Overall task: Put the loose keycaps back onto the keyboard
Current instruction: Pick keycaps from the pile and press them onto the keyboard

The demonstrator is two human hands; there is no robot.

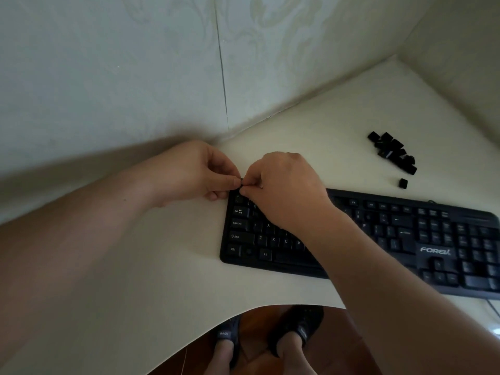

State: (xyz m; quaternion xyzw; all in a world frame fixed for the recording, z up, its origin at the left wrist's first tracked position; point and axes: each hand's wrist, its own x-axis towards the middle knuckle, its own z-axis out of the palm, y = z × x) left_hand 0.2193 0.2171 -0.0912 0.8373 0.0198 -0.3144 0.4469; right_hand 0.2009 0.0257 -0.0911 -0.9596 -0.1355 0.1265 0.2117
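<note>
A black keyboard [384, 239] lies on the white table, running from the middle to the right edge. My left hand [194, 171] and my right hand [281, 190] meet over its far left corner. Their fingertips pinch a small black keycap [241, 182] between them, mostly hidden by the fingers. My right hand and forearm cover part of the left key rows. A pile of several loose black keycaps [392, 151] lies on the table beyond the keyboard, and one single keycap [403, 183] sits just below the pile.
The white table [162, 266] sits in a corner, with patterned walls [135, 77] behind and to the right. Its front edge curves inward, and below it my feet in dark shoes [295, 328] stand on a wooden floor. A cable [493, 307] runs off at the right.
</note>
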